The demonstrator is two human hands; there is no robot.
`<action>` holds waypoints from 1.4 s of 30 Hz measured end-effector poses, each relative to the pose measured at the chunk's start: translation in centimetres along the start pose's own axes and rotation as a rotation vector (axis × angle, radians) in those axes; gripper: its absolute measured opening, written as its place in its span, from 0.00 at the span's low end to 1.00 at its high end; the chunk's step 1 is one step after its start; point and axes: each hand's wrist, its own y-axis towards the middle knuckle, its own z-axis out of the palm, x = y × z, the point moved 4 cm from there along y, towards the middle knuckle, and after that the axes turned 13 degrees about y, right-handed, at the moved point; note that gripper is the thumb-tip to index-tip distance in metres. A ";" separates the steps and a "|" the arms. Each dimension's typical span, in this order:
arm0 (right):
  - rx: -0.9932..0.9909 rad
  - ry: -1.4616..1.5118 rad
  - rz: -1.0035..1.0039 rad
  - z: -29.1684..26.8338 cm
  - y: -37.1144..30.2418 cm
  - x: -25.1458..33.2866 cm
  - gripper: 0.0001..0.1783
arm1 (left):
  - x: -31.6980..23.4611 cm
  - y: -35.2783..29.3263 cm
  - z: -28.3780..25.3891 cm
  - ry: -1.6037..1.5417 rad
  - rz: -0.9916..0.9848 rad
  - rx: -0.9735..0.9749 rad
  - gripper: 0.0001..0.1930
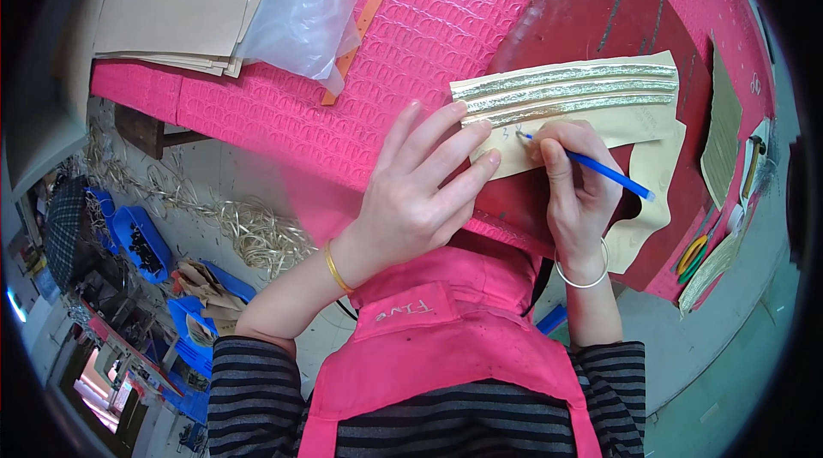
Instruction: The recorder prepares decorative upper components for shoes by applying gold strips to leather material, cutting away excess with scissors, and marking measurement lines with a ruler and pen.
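My right hand (579, 188) grips a blue pen (610, 173), its tip touching a cream sheet (591, 126) beside a few small pencil-like marks. Several shiny gold strips (570, 91) run side by side along the far part of this sheet. Spread over the sheet's left edge, the fingers of my left hand (420, 188) rest with their tips on it and hold nothing. A second cream piece (649, 197) with a curved outline lies partly under the sheet, to the right. Both pieces lie on a dark red board (561, 25).
Pink embossed covering (437, 21) spreads over the table. Tan sheets (180, 4), a clear plastic bag (300, 17) and an orange strip (375, 12) lie far left. Scissors (691, 257) sit at the right edge. Gold ribbon scraps (257, 231) and blue bins (141, 239) are below, left.
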 end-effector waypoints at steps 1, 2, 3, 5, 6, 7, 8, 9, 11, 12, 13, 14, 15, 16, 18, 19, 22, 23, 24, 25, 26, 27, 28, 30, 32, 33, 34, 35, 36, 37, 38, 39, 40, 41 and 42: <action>-0.039 0.005 -0.006 -0.1 -0.1 0.0 0.01 | -0.1 0.1 -0.1 0.023 0.002 0.006 0.17; -0.107 0.051 0.017 -0.6 -0.2 -0.1 0.01 | -0.4 0.3 -0.4 0.018 0.010 0.005 0.17; -0.176 0.096 0.038 -1.3 -0.4 -0.1 0.00 | -0.7 0.7 -0.9 0.037 -0.018 0.040 0.16; -0.296 0.200 0.072 -3.3 -0.3 -0.3 0.04 | -1.1 1.5 -1.2 0.057 -0.043 0.070 0.15; -0.309 0.201 0.091 -4.2 -0.2 -0.6 0.04 | -1.5 2.0 -1.4 0.096 -0.039 0.002 0.14; -0.325 0.201 0.109 -4.9 -0.1 -0.7 0.04 | -1.9 2.5 -1.6 0.131 -0.032 -0.066 0.13; -0.332 0.194 0.106 -5.0 -0.1 -0.8 0.04 | -2.3 3.1 -1.5 0.088 -0.006 -0.081 0.13; -0.314 0.177 0.101 -4.8 -0.1 -1.0 0.04 | -2.5 3.6 -0.9 0.083 0.001 -0.083 0.13; -0.301 0.157 0.094 -4.7 0.0 -1.1 0.03 | -3.1 4.5 0.2 0.020 0.073 -0.051 0.13; -0.281 0.145 0.068 -4.6 0.0 -1.0 0.03 | -3.3 4.7 0.6 0.046 0.089 -0.007 0.15; -0.262 0.134 0.042 -4.6 0.1 -1.0 0.03 | -3.3 4.7 0.8 0.046 0.094 -0.005 0.15; -0.257 0.145 0.040 -4.7 0.1 -1.1 0.03 | -3.2 4.7 1.2 0.049 0.090 0.037 0.16; -0.262 0.148 0.040 -4.7 0.2 -1.1 0.03 | -3.1 4.7 1.5 0.052 0.086 0.079 0.17; -0.260 0.106 0.054 -4.6 0.2 -1.2 0.02 | -3.1 4.6 1.6 0.054 0.090 0.085 0.17; -0.264 0.069 0.070 -4.6 0.1 -1.3 0.02 | -3.0 4.5 1.6 0.064 0.097 0.085 0.17; -0.244 0.048 0.062 -4.6 0.2 -1.3 0.02 | -3.0 4.5 1.6 0.066 0.100 0.088 0.17; -0.242 0.018 0.050 -4.8 0.2 -1.2 0.02 | -3.0 4.6 1.6 0.048 0.097 0.082 0.17; -0.258 0.008 0.046 -4.8 0.2 -1.2 0.02 | -3.0 4.6 1.6 0.055 0.095 0.086 0.17; -0.261 0.008 0.046 -4.9 0.1 -1.2 0.02 | -3.0 4.6 1.6 0.062 0.094 0.088 0.17; -0.249 0.020 0.050 -4.8 0.1 -1.2 0.02 | -3.0 4.6 1.5 0.062 0.095 0.089 0.17; -0.236 0.032 0.053 -4.8 0.1 -1.1 0.02 | -3.0 4.6 1.5 0.059 0.095 0.090 0.17; -0.238 0.031 0.053 -4.8 0.1 -1.1 0.02 | -3.0 4.7 1.4 0.057 0.095 0.090 0.17; -0.291 0.052 0.070 -4.8 0.0 -1.2 0.02 | -3.0 4.6 1.4 0.055 0.097 0.092 0.17; -0.348 0.073 0.088 -4.7 -0.1 -1.3 0.02 | -3.0 4.6 1.5 0.046 0.096 0.091 0.16; -0.358 0.039 0.097 -4.6 0.0 -1.4 0.02 | -2.9 4.5 1.5 0.045 0.096 0.092 0.16; -0.358 0.039 0.096 -4.6 0.0 -1.5 0.02 | -2.9 4.4 1.5 0.044 0.095 0.094 0.16; -0.326 0.055 0.071 -4.6 0.1 -1.4 0.02 | -3.0 4.5 1.5 0.043 0.097 0.094 0.16; -0.294 0.071 0.046 -4.6 0.1 -1.4 0.02 | -3.0 4.5 1.4 0.045 0.093 0.096 0.16; -0.295 0.070 0.046 -4.7 0.1 -1.3 0.02 | -3.0 4.5 1.4 0.046 0.090 0.098 0.16; -0.290 0.028 0.051 -4.8 0.0 -1.3 0.02 | -3.0 4.6 1.4 0.047 0.092 0.098 0.16; -0.285 -0.015 0.056 -4.8 0.0 -1.3 0.02 | -3.0 4.7 1.4 0.050 0.085 0.100 0.16; -0.286 -0.014 0.055 -4.8 0.1 -1.3 0.02 | -3.0 4.8 1.4 0.052 0.078 0.101 0.16; -0.282 -0.016 0.063 -4.9 0.2 -1.2 0.02 | -3.0 4.9 1.4 0.053 0.079 0.101 0.16; -0.278 -0.018 0.071 -4.9 0.3 -1.1 0.02 | -3.0 5.0 1.4 0.041 0.078 0.104 0.16; -0.278 -0.018 0.068 -4.9 0.4 -1.1 0.02 | -3.0 5.2 1.3 0.028 0.078 0.105 0.15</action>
